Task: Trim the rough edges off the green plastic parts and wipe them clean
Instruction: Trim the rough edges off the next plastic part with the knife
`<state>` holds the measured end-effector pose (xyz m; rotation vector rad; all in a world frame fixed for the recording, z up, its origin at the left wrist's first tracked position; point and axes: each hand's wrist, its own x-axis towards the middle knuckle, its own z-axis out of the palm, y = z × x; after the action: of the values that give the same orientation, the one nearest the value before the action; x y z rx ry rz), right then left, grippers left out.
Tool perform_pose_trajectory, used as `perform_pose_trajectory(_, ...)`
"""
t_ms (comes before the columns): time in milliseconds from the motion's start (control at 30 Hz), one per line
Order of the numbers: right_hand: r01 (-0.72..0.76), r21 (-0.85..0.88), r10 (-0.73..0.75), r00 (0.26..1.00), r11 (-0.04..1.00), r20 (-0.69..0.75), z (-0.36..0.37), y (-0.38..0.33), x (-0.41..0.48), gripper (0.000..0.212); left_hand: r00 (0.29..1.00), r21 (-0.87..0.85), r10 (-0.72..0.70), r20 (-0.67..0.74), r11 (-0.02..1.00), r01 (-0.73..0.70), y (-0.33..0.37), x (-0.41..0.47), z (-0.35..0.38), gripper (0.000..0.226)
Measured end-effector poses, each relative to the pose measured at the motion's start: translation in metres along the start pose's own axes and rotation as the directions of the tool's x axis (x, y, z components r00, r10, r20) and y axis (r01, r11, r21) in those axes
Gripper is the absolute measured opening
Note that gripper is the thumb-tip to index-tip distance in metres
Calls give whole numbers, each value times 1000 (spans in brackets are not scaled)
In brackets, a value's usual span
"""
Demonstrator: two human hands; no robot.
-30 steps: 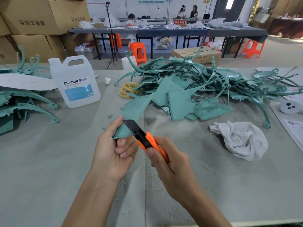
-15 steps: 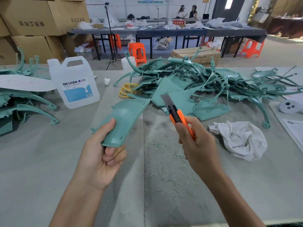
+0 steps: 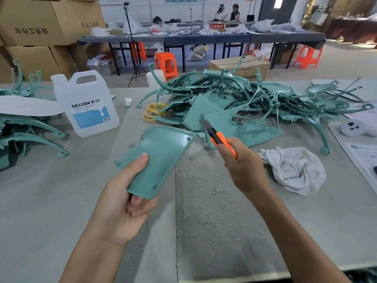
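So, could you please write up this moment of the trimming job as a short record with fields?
Left hand: grips the near end of a green plastic part, thumb on top.
Right hand: holds an orange utility knife, blade extended.
Blade and part: apart, not touching.
Shavings: green trimmings lie on the table between the hands.
White rag: crumpled on the table, right of the right hand.
Parts pile: heap of green parts behind the knife.
Jug: white, labelled DEXCON, upright, far left.
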<state>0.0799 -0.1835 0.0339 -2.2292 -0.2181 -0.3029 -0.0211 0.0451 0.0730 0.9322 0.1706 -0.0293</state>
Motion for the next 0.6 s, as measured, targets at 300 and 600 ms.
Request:
perform_pose_trajectory(300,235,155,-265,940,960,216,-8,-12,-47,29,932,574,345,-109,787,-224,-8,13,-11,28)
perform_pose_trajectory(600,301,141,-332,863,943,381,-11,1,-56,25,899,600,429,-91,744,-294,-5,8,-11,23)
